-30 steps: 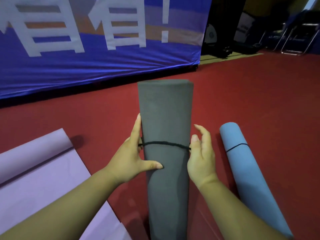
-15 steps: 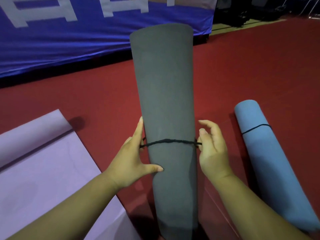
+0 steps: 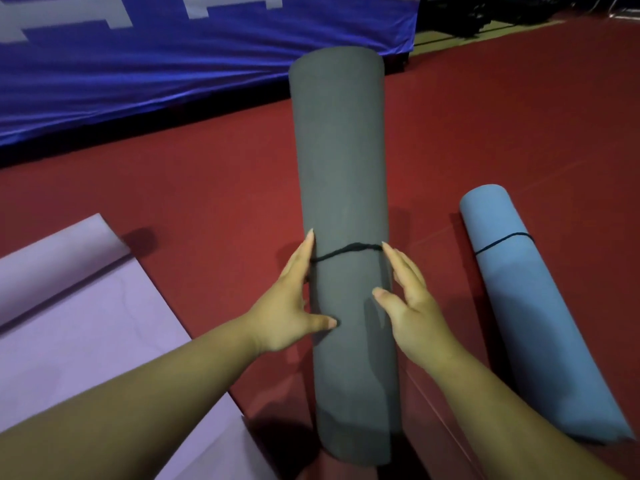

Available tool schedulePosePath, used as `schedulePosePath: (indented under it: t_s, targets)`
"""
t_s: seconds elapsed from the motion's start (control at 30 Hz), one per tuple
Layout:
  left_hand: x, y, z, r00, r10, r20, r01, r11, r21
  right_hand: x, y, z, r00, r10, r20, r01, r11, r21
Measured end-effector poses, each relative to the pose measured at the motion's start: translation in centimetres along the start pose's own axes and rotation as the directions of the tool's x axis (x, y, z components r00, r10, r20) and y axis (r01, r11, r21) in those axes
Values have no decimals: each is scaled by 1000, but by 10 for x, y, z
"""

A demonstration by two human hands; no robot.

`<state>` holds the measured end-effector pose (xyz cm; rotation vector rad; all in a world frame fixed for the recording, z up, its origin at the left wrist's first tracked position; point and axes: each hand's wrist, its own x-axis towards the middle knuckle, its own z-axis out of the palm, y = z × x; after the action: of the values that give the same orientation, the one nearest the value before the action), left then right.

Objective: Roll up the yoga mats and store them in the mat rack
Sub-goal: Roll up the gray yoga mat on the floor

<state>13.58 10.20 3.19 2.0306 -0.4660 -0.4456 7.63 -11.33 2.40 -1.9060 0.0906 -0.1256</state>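
Roll [image 3: 343, 168] between left hand [image 3: 285, 308], right hand [image 3: 414, 308]

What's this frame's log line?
grey mat: rolled, tied, pressed between left hand and right hand | blue mat: rolled, tied | purple mat: part-rolled

A red floor [image 3: 502, 133] covers most of the frame, from the lower edge up to the right side. Across the upper left hangs a wrinkled blue banner [image 3: 173, 64] bearing parts of large white characters [image 3: 114, 15] cut off by the top edge, with a dark band [image 3: 104, 140] running beneath its lower hem. In the upper right corner lie dark shapes [image 3: 485, 12], too dim to make out, beside a thin yellowish strip of floor [image 3: 446, 39].
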Motion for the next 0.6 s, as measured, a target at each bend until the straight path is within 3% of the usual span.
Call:
schedulePosePath:
  t_s: [0.17,0.3,0.4,0.5,0.6]
  targets:
    - [57,-1,48,995,-95,28,98,978,-186,3,56,-19,994,103,-37,-108,977,-186]
    - [53,-63,109,962,-241,125,249,967,-51,-23,129,-21,945,316,82,-274,906,-322]
    - [35,-89,135,954,-273,127,274,962,8,-46,162,-16,904,407,129,-350,880,-320]
    - [33,-92,144,943,-308,124,328,924,-198,-48,165,-14,917,393,64,-367,896,-249]
    - [33,-76,150,924,-353,147,382,876,-296,-36,158,-17,918,397,-5,-394,908,-141]
